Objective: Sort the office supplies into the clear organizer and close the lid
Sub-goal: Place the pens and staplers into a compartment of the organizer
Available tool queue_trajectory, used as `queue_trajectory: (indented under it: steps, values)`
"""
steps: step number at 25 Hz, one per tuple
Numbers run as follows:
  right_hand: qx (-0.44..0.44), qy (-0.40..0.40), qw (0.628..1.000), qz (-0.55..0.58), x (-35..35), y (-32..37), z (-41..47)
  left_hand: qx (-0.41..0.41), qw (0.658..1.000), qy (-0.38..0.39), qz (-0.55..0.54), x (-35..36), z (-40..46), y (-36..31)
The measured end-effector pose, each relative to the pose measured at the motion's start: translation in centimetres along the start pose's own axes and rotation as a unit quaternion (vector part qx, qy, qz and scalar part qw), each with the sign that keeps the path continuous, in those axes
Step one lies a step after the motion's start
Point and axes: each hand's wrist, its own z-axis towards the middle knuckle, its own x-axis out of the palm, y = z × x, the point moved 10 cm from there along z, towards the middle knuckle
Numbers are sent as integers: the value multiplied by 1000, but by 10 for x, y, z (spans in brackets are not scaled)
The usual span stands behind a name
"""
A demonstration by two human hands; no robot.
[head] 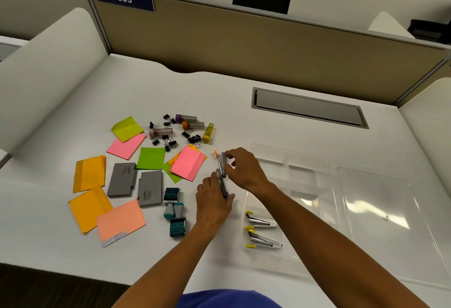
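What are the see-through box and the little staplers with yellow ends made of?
The clear rectangular organizer box looks like hard, glossy plastic: the desk shows through it and ceiling lights glint off its walls. The two small silver staplers with yellow ends lying in its near compartment look like shiny metal, since their bodies reflect light brightly. Their yellow tips are probably plastic.

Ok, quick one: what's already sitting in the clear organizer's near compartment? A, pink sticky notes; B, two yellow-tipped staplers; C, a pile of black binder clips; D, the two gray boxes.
B: two yellow-tipped staplers lie side by side in the near compartment of the clear organizer, while the binder clips, gray boxes and pink sticky notes are all out on the desk.
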Motion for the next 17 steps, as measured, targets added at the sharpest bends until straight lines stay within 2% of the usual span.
queue_trajectory:
  steps: [9,13,17]
  values:
    - [55,74,986,-138,33,-14,35,-14,1000,8,14,-9,7,15]
    - [85,59,982,-158,39,-17,46,-6,1000,15,22,-10,8,18]
    - [105,67,978,-166,43,-25,49,-5,999,23,-27,-15,7,19]
